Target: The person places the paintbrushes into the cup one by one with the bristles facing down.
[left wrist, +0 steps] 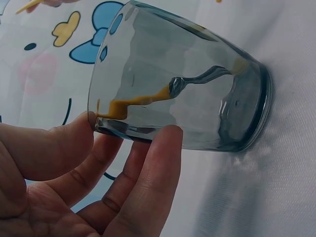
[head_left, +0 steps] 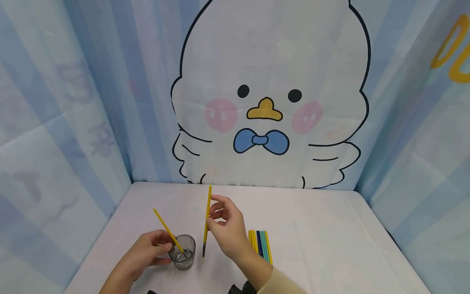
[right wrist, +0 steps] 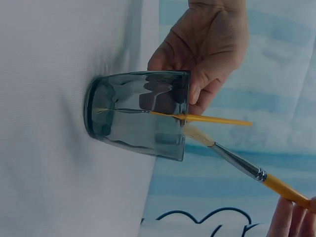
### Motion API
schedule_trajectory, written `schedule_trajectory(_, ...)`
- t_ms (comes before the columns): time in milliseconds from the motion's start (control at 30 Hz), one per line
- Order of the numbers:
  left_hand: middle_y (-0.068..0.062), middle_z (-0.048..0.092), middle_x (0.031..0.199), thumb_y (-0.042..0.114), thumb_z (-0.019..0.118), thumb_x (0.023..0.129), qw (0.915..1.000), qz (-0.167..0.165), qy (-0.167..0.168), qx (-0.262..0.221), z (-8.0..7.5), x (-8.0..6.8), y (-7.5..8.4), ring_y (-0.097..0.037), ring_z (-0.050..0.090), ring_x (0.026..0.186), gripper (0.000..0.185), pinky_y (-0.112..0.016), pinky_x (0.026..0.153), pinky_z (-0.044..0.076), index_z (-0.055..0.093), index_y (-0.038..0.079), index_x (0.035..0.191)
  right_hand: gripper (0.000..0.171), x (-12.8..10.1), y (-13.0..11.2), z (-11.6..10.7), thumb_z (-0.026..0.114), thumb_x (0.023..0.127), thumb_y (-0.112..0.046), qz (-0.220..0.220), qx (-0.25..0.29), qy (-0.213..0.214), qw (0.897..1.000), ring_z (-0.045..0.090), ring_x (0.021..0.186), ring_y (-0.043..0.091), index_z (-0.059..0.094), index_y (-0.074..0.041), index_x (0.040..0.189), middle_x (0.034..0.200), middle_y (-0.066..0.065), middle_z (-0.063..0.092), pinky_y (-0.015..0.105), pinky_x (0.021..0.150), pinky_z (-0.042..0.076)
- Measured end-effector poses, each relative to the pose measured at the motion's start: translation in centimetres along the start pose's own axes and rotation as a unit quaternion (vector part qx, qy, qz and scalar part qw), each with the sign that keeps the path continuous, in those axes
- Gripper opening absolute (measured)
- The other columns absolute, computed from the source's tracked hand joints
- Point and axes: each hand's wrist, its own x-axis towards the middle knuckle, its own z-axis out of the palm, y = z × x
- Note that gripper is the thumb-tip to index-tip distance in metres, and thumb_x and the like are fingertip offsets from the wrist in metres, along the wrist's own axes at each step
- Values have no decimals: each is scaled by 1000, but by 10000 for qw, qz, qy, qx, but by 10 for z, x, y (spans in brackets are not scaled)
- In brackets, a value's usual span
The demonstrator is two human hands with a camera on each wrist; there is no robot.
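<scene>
L hand point(head_left: 147, 250) grips a gray glass point(head_left: 188, 252), thumb at rim, other fingers along its L side; inside, a thin brush point(head_left: 163, 223) leans, bristles at base, handle out past rim nr fingers. R hand point(head_left: 229, 228) pinches a thick brush point(head_left: 205, 232) by handle btwn thumb & fingertips, bristles down, just R of glass. Colored sticks point(head_left: 263, 243) lie R of R hand.
</scene>
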Motion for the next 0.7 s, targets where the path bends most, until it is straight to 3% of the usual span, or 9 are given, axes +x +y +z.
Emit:
schedule_trajectory(300,-14,72,116,6,67,105,9994,-161,290,13,4,2,0,-18,70,101,29,-42,82,70,66,-7,131,56,8,2,14,67,94,11,-193,333,371,9986,66,99,19,60,-19,141,113,14,62,24,79,66)
schedule_trajectory(533,-15,72,116,4,67,104,9984,-276,497,29,7,4,0,-20,70,100,27,-43,82,70,67,-6,129,54,10,11,21,68,96,9,-346,288,298,9985,65,101,16,58,-14,143,114,14,64,21,81,64)
schedule_trajectory(700,-16,72,117,6,67,104,9988,-238,416,19,6,3,0,-19,71,100,28,-43,83,70,67,-6,130,55,11,21,26,69,95,10,-461,87,67,9989,65,100,14,61,-16,143,113,15,65,19,79,62)
